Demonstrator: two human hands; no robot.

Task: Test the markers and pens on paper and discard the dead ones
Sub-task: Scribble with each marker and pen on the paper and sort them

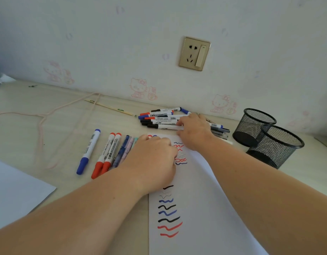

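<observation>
Nearest you: the test paper [195,208] runs lengthwise away from you, w/ wavy strokes in red, black & blue down its left side. That many strokes suggests testing is well along. A second sheet [15,188] lies off to the left, apart.

Your left hand [153,161] rests on the paper's left edge, fingers curled under. It covers the near ends of a few pens there, but can't tell if it's gripping one or just pinning the sheet so it won't slide.

Left of that hand: a sorted row [105,153] of markers & pens, caps toward you, a blue marker [88,151] lying a bit apart from the rest. Prob. the already-tested lot, kept clear of the untested ones.

Further out, your right hand [193,131] reaches over the paper's top to the untested pile [162,118] near the wall. Fingers curl down onto a black-capped marker [166,127] at the pile's near edge, thumb underneath; looks like a pinch to lift it, tho contact is partly hidden.

Right side: two mesh pen cups [265,137], touching, tipped over w/ mouths facing you. Prob. where the pens came from.

Far left: a pink cord [43,122] & a thin stick [109,107], irrelevant. No bin in view for dead ones.
</observation>
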